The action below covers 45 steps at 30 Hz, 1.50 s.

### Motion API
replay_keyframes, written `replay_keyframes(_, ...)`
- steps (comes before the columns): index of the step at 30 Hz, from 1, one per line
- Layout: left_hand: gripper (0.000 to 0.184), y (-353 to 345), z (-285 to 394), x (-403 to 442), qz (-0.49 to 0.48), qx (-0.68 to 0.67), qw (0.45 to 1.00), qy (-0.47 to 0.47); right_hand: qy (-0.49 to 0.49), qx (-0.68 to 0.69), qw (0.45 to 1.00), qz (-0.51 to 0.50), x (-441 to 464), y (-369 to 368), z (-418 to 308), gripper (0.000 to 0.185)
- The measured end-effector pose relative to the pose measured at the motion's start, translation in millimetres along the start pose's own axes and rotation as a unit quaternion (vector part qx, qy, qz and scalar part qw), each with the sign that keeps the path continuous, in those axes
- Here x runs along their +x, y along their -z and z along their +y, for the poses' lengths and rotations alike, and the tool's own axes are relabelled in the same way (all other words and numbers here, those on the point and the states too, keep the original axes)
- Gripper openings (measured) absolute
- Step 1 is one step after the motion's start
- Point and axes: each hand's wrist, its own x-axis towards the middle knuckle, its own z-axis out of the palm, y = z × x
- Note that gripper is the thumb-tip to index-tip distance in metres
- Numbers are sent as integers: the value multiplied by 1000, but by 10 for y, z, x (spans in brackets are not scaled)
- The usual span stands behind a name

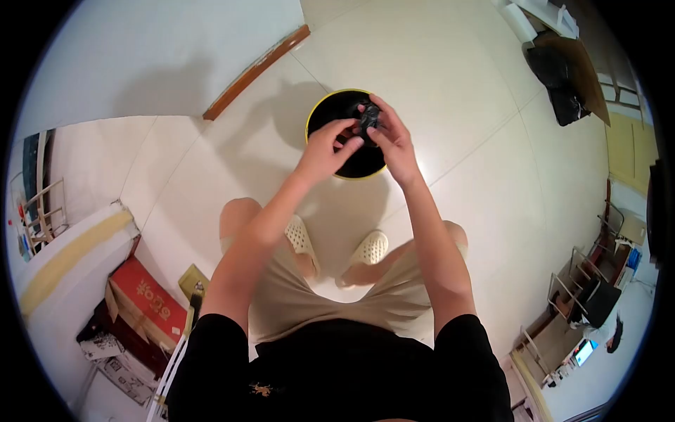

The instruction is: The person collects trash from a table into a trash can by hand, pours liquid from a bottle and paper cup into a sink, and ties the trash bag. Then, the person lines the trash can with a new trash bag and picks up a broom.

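Observation:
A crumpled black plastic bag (369, 118) is bunched up above a round trash bin (307, 133) with a yellow rim and a dark inside. My right hand (395, 146) has its fingers and thumb curled round the bag from the right. From the left, my left hand (328, 151) reaches over the bin, fingers bent and closed at the bag's near side. Its fingertips are partly hidden. The bin stands on the floor in front of my feet, and both hands cover part of its opening.
Pale floor tiles (492, 176) surround the bin. A wall with a brown baseboard (256, 72) juts in at upper left. A red cardboard box (149, 299) lies at lower left. Black bags (552, 74) sit at upper right, and a black chair (598, 302) stands on the right.

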Motion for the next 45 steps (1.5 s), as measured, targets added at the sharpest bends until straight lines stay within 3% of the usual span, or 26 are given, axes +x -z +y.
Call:
replay_keyframes(2, 39, -29, -76, 60, 6, 61, 998, -28, 13, -40, 999, -12, 89, -25, 192, 61)
replay_keyframes(5, 33, 84, -175, 274, -35, 142, 989, 4, 32, -45, 998, -6, 139, 6, 369, 60)
replay_keyframes(6, 28, 173, -117, 312, -81, 125, 988, 41, 48, -48, 998, -1, 161, 47, 401, 59)
replay_keyframes(9, 23, 172, -216, 201, -53, 49, 997, 16, 64, 16, 997, 32, 137, 186, 420, 56)
replay_keyframes(10, 24, 172, -271, 185, -43, 21, 998, 34, 22, 53, 997, 41, 68, 229, 350, 52)
replay_keyframes(13, 25, 250, -405, 211, -44, -20, 998, 33, -25, -36, 996, 74, 28, 447, 377, 49)
replay_keyframes(17, 33, 221, -102, 257, -136, -94, 982, 89, -53, -42, 996, 50, -40, 484, 280, 52)
replay_keyframes(19, 39, 84, -107, 222, -168, 62, 983, 28, -38, -69, 997, 13, -72, 461, 306, 57)
replay_keyframes(20, 40, 40, -190, 211, -127, 102, 984, -77, -38, -89, 995, -8, -107, 465, 339, 57)
replay_keyframes(21, 33, 33, -179, 237, -127, 111, 986, -10, -32, -110, 993, -29, -95, 494, 375, 56)
replay_keyframes(23, 31, 27, -293, 299, -41, -14, 997, 67, -34, -73, 997, -14, -76, 674, 473, 54)
replay_keyframes(24, 30, 73, -433, 349, 0, -63, 997, 47, -36, -55, 998, -6, -76, 798, 532, 53)
replay_keyframes(27, 24, 269, -491, 350, 52, -402, 907, 114, -69, 41, 995, 63, -99, 1068, 524, 34)
replay_keyframes(30, 24, 538, -664, 356, 6, -451, 886, 109, -116, 91, 987, 61, -115, 1283, 501, 27)
replay_keyframes(31, 26, 533, -712, 320, 38, -427, 894, 130, -120, 108, 986, 39, -113, 1372, 499, 27)
replay_keyframes(33, 33, 569, -792, 418, 103, -377, 908, 151, -96, 96, 989, 52, -87, 1453, 524, 32)
replay_keyframes(37, 46, 648, -944, 501, 64, -376, 914, 136, -68, 94, 989, 92, -3, 1513, 580, 45)
replay_keyframes(41, 41, 745, -1169, 624, 13, -322, 939, 117, -13, 72, 994, 87, 121, 1543, 605, 53)
replay_keyframes(45, 37, 773, -1122, 756, 39, -338, 934, 107, 51, 87, 987, 127, 285, 1551, 551, 59)
